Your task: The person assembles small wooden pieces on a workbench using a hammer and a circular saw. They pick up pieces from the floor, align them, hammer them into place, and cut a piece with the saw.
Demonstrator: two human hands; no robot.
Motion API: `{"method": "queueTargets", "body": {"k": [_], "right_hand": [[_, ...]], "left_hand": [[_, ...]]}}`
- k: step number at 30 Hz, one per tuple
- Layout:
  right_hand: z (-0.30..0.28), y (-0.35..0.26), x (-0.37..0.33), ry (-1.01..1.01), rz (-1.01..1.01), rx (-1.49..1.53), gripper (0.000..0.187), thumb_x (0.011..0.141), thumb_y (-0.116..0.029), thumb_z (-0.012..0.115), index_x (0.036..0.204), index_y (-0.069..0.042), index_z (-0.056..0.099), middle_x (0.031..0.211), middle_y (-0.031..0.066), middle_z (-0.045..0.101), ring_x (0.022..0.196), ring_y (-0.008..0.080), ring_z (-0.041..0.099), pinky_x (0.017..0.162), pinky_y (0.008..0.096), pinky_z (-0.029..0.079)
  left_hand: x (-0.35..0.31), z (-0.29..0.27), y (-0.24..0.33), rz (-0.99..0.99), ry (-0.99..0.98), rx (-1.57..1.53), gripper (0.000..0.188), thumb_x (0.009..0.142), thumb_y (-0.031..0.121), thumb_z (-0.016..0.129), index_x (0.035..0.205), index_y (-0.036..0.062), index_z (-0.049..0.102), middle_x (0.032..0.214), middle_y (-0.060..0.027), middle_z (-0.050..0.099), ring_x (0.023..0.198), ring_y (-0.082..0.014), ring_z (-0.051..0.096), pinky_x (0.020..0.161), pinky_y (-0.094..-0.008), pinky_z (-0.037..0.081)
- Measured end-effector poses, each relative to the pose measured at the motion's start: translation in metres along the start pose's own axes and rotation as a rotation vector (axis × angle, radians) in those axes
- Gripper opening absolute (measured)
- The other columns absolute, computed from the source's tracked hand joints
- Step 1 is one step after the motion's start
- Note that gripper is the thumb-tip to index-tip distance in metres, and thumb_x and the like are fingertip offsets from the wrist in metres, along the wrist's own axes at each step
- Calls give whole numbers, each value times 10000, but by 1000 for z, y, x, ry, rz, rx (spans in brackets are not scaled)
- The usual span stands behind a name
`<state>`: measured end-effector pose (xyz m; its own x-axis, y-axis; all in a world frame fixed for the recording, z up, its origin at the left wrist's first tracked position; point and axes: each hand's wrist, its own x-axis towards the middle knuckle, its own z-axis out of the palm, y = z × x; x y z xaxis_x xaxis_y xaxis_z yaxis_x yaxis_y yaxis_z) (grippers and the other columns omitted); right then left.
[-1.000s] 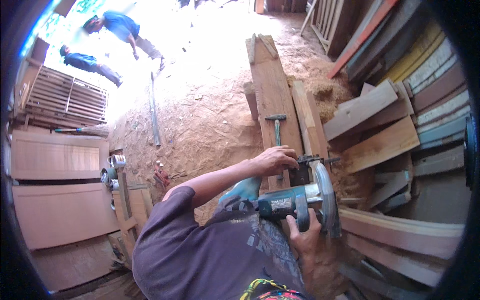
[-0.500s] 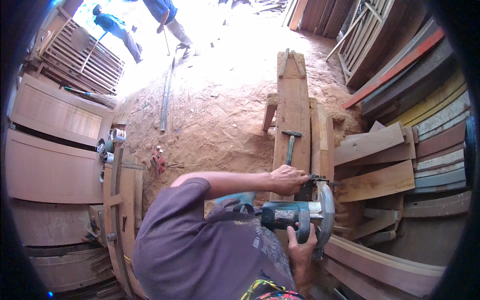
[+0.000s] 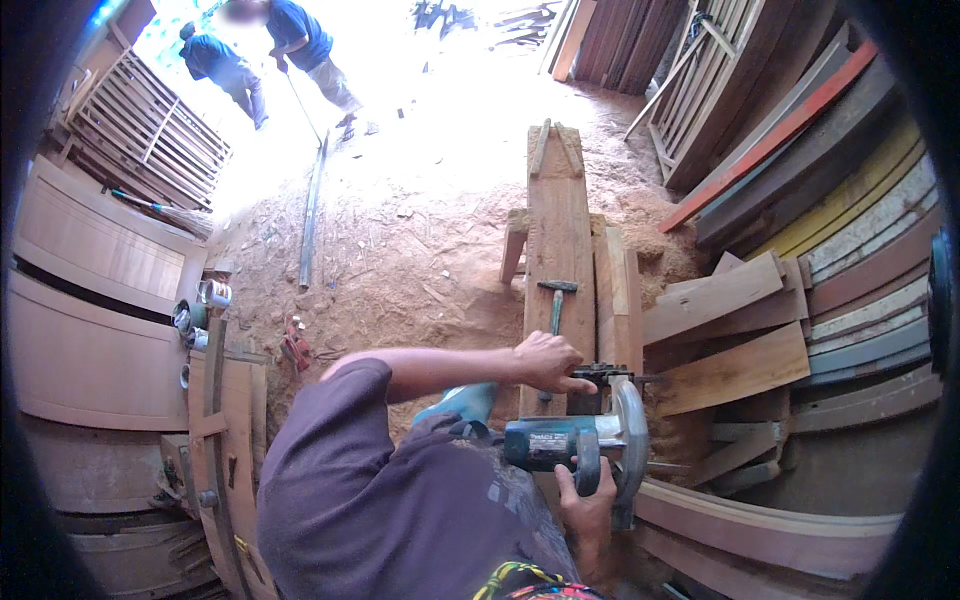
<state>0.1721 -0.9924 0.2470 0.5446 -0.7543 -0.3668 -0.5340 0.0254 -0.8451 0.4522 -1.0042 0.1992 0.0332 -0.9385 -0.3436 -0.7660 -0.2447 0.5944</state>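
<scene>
A teal-and-black circular saw point(image 3: 540, 447) with a grey metal blade guard point(image 3: 630, 430) lies across a thick wooden plank point(image 3: 557, 215) close to my body. My right hand point(image 3: 588, 500) is wrapped around the saw's rear handle from below. Beside the front edge of the saw's base, my left hand point(image 3: 548, 362) sits with its fingers curled and one digit stretched onto the dark metal; what its other fingers grip is hidden. Just beyond that hand lies a hammer point(image 3: 557, 287), head away from me, its handle running under the hand.
Timber offcuts point(image 3: 725, 370) and long stacked boards point(image 3: 870, 260) crowd the right. Wooden door panels point(image 3: 105, 340) lean at the left. A metal bar point(image 3: 314, 215) lies on the sawdust-covered floor. Two people point(image 3: 305, 40) stand at the far left.
My view has shifted, so most things sit farther left and lower. My left hand has drawn back slightly from the saw's front toward the hammer. The right hand keeps its grip.
</scene>
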Motion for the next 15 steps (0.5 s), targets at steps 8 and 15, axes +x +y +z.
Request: {"method": "queueTargets", "body": {"k": [8,15], "right_hand": [[5,1,0,31,-81,10,300,833,-159,849,1035,-20,677,882,138,737,820,239,720,772,382,559],[7,10,3,57,-114,46,271,824,-149,847,1002,-23,686,849,136,739,778,240,722,737,388,563]], "left_hand": [[1,60,-2,69,284,-17,378,919,297,677,1089,-24,571,1009,-243,685,929,-433,711,791,-519,570],[17,23,-16,355,-45,277,332,919,224,634,1135,-17,560,1065,-211,635,969,-395,707,766,-494,575]]}}
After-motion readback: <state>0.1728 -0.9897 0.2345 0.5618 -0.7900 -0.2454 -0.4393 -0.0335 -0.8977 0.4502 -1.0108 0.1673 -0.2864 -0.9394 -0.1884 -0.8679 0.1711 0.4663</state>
